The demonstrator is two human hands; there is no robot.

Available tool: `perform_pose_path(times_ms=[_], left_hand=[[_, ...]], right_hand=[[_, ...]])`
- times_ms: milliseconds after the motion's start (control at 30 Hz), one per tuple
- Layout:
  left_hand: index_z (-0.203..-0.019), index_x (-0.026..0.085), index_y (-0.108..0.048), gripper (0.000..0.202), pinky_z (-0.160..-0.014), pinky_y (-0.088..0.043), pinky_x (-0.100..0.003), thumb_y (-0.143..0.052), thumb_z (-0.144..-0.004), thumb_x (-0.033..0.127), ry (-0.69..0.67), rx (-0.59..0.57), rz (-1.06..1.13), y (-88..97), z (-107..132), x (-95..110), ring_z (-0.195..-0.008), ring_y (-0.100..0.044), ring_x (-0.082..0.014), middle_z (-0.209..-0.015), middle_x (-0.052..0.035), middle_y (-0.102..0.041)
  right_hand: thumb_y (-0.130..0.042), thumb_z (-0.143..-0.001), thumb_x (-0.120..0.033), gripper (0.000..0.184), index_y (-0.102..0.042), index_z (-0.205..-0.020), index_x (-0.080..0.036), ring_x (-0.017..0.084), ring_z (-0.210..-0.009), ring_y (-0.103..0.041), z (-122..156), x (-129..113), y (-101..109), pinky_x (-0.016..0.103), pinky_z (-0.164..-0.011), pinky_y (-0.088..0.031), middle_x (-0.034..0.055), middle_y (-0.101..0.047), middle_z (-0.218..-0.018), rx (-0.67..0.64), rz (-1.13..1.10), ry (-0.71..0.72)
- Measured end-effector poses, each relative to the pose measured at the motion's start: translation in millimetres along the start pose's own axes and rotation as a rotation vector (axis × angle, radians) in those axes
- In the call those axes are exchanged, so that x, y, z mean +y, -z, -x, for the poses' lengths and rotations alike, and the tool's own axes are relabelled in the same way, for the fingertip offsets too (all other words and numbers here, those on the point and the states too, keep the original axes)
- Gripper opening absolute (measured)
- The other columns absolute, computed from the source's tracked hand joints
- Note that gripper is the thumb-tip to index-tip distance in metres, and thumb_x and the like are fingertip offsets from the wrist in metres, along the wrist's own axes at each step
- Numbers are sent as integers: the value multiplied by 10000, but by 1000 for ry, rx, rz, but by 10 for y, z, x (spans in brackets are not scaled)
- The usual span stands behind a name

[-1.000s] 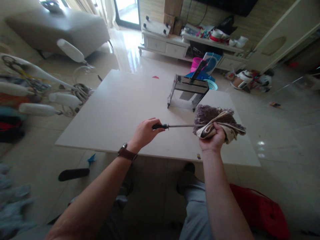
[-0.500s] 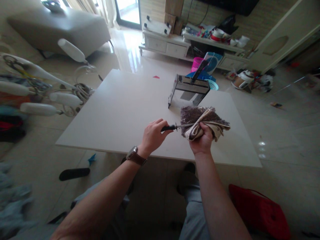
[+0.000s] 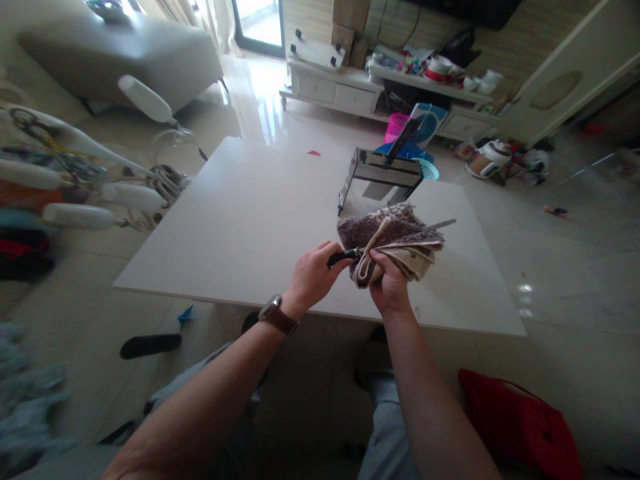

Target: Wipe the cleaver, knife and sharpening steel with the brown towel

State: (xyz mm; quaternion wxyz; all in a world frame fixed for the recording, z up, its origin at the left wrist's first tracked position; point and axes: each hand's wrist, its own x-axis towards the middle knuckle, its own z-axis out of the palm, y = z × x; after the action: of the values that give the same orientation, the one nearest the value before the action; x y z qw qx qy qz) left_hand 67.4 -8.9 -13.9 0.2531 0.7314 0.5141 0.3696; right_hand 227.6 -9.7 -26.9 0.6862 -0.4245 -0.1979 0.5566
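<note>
My left hand (image 3: 314, 275), with a brown-strapped watch on the wrist, is closed around the black handle of a knife (image 3: 344, 255) over the near edge of the white table (image 3: 250, 220). My right hand (image 3: 389, 285) grips a brown and cream cloth (image 3: 390, 237) folded around the blade. The blade's tip (image 3: 443, 225) sticks out of the cloth on the right. Both hands are close together, almost touching at the handle.
A metal knife rack (image 3: 380, 177) with a dark-handled knife in it stands at the table's far side. A drying rack (image 3: 90, 180) is on the left, a red bag (image 3: 520, 420) on the floor at right, a cluttered low cabinet (image 3: 380, 80) behind.
My right hand has slid the cloth leftward along the blade toward the handle, so the tip now shows on the right. My left hand moved slightly right and nearer.
</note>
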Motion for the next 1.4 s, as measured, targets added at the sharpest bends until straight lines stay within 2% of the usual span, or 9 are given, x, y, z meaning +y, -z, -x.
perform_pose_path(times_ms=[167,300,500,733,833,933,1033,1167,1400], left_hand=[[-868,205,-653,172,-687,-385,-272,-677,-924,366,6,12,63,-36,13,5,-767,-569,-160,-876,-32,-683],[-849,195,-663,155,-673,-374,-264,-695,-906,335,46,20,139,-110,37,43,-747,-557,-145,-848,-20,-689],[-820,174,-659,216,-631,-361,-245,-688,-893,374,116,-41,304,-146,29,66,-675,-499,-122,-736,6,-636],[-697,155,-609,367,-514,-321,-233,-658,-865,478,261,-237,653,-103,-33,30,-533,-423,-88,-601,19,-542],[-692,153,-607,400,-461,-269,-229,-659,-839,521,342,-327,712,-91,-41,-10,-473,-379,-75,-552,32,-492],[-709,144,-629,410,-456,-249,-224,-669,-824,535,382,-365,709,-80,-30,-48,-467,-377,-68,-555,31,-489],[-720,134,-650,412,-462,-241,-223,-687,-814,534,418,-390,720,-72,-13,-58,-474,-378,-63,-572,23,-505],[-746,118,-673,443,-458,-218,-229,-703,-797,557,507,-413,820,-83,-9,-27,-469,-359,-52,-592,22,-503],[-778,110,-681,498,-464,-194,-208,-744,-745,603,600,-360,973,-163,-20,8,-492,-359,-44,-622,19,-495]], right_hand=[[-836,-648,-144,241,-670,-813,-198,114,-777,-722,34,9,-34,243,-744,-629,-56,-763,-874,15,30,69],[-831,-635,-123,227,-675,-779,-202,111,-712,-709,48,14,-49,225,-671,-622,-57,-756,-836,53,36,100],[-848,-589,-120,260,-660,-737,-222,112,-708,-712,62,-27,-72,224,-663,-632,-75,-746,-798,97,45,140],[-851,-578,-127,302,-675,-799,-234,129,-837,-735,50,-91,-91,249,-783,-643,-75,-752,-856,108,70,216],[-845,-577,-126,308,-671,-809,-229,130,-830,-733,-2,-137,-62,260,-795,-642,-72,-748,-871,140,62,258],[-834,-573,-132,296,-659,-796,-216,126,-762,-715,-81,-206,0,257,-733,-641,-65,-731,-831,205,32,280],[-827,-573,-140,273,-647,-766,-213,101,-701,-682,-139,-268,56,224,-689,-623,-71,-707,-785,233,-5,254],[-838,-562,-145,278,-641,-747,-213,96,-723,-678,-102,-273,46,207,-708,-613,-67,-711,-802,179,-11,198],[-870,-573,-205,320,-683,-832,-191,148,-641,-684,74,-124,-56,312,-635,-628,-43,-731,-783,33,140,22]])
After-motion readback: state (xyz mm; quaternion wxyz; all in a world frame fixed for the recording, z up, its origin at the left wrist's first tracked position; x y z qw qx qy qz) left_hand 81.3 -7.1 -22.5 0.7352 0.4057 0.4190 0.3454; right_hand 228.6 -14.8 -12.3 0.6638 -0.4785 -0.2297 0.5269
